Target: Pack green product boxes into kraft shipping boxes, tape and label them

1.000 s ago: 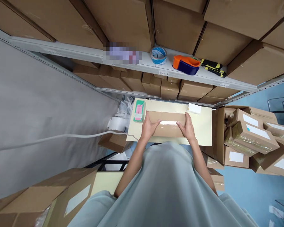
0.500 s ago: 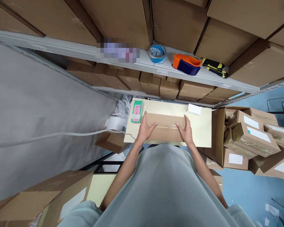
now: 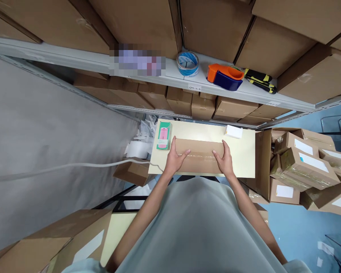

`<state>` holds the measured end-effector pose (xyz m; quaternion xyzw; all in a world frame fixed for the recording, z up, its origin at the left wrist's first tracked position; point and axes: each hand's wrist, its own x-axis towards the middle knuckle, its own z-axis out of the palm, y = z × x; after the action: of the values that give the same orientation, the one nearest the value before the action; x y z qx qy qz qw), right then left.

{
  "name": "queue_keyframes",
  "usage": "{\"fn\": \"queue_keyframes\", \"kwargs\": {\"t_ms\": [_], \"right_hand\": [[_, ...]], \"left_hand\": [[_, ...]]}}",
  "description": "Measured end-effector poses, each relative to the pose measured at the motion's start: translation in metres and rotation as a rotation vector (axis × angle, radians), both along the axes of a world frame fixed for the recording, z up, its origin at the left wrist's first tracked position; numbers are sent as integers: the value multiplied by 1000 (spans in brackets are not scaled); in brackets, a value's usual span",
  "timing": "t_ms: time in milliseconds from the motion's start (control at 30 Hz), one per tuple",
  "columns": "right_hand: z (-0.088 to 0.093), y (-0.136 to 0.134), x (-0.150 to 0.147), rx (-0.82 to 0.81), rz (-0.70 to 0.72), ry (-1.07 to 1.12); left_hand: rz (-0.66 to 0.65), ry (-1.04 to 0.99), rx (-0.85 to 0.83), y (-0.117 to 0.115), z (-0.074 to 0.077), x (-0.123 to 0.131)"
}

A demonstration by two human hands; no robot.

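Between my two hands lies a long brown cardboard box (image 3: 199,153) with clear tape along its top, over the front part of the pale yellow table (image 3: 240,159). My left hand (image 3: 176,157) grips its left end, thumb on the top face and fingers along the side. The right end is held the same way by my right hand (image 3: 224,158). Left of the box stands a green box with a pink item pictured or showing on it (image 3: 164,135). A small white box (image 3: 233,131) sits at the table's back right.
Above the table, a shelf carries a blue tape roll (image 3: 187,63), an orange and navy tape dispenser (image 3: 225,77) and yellow-black cutters (image 3: 260,80). A large carton (image 3: 263,163) with labelled parcels stands at right. A white cable (image 3: 74,165) runs in from the left.
The cardboard box and both hands appear slightly lower in the view, nearer my body. The grip stays the same, and the camera view has shifted a little.
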<state>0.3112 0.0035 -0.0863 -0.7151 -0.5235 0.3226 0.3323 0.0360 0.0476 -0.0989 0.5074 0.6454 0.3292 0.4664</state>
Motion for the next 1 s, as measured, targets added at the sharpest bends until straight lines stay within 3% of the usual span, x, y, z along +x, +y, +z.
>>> {"fn": "queue_keyframes", "kwargs": {"t_ms": [267, 667, 1000], "right_hand": [[2, 1, -1, -23, -14, 11], [-15, 0, -7, 42, -54, 22], [7, 21, 28, 55, -86, 33]], "left_hand": [[12, -33, 7, -1, -4, 0], [18, -3, 11, 3, -12, -6], [-29, -17, 20, 33, 2, 30]]}}
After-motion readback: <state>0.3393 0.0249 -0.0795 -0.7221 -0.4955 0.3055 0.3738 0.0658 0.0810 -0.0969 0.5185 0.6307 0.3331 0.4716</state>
